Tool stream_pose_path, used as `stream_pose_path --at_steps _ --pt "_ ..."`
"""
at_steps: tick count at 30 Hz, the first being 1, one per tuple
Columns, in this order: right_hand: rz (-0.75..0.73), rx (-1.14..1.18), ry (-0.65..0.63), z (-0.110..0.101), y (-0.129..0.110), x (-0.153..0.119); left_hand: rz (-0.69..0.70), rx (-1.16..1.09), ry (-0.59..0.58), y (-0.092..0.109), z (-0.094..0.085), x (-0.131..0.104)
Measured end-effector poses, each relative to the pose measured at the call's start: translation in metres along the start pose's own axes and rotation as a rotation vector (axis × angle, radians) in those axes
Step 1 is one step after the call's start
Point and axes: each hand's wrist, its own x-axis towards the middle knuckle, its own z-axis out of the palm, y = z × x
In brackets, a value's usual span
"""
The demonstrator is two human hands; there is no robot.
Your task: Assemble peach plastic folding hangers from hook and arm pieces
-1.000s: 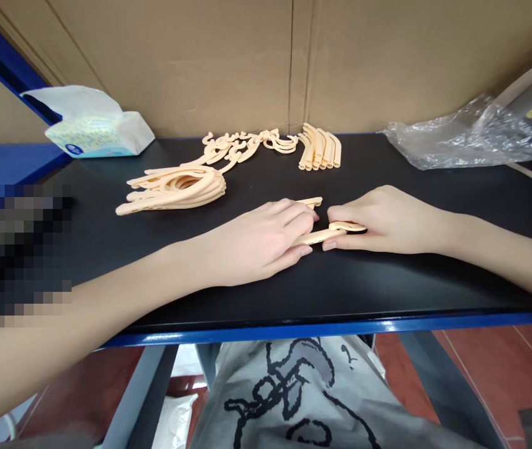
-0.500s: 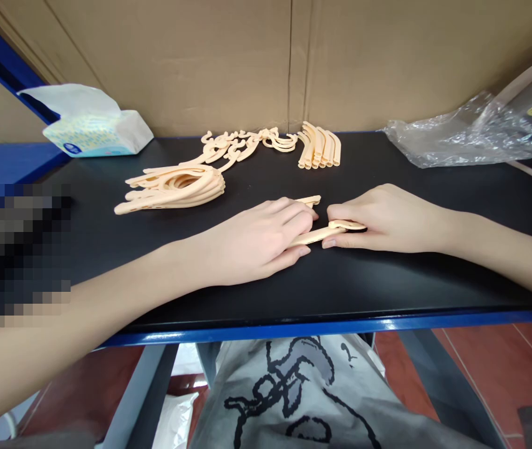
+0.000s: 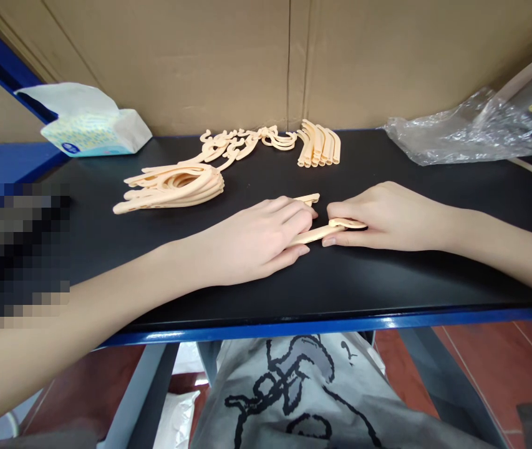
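left hand: fingers closed over the cream strip, palm down
right hand: i'm gripping its curved end, thumb underneath
cream strip: between my hands, over the table – can't tell if touching
behind: bent pieces, hook pieces, curved tubes – left to right

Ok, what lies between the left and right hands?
In the head view, a slim beige piece crosses the gap from under the left hand into the grip of the right hand, with black tabletop showing around it.
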Motion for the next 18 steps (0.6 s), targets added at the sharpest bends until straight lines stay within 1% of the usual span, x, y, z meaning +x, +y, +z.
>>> stream_pose_path --at_steps 18 --pt "0.02 -0.009 -0.015 -0.0007 0.0 0.0002 0.012 0.004 0.002 -0.0002 0.0003 -0.0003"
